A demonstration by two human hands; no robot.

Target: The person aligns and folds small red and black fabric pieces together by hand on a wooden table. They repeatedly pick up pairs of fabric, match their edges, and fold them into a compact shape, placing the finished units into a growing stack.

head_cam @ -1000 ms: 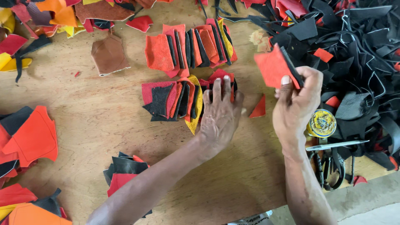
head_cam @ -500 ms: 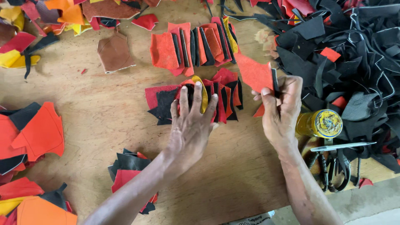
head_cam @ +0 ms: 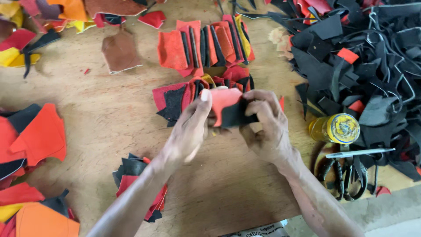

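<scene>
Both hands pinch one flat scrap at table centre: matte suede-like stuff, red half under the left hand, black half under the right hand. Its lower edge is hidden by fingers. At 12 o'clock lies a fanned row; at 3, a yellow jar.

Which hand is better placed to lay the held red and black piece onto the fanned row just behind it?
Probably the left hand: it sits next to the near fanned row and pinches the red and black piece.
</scene>
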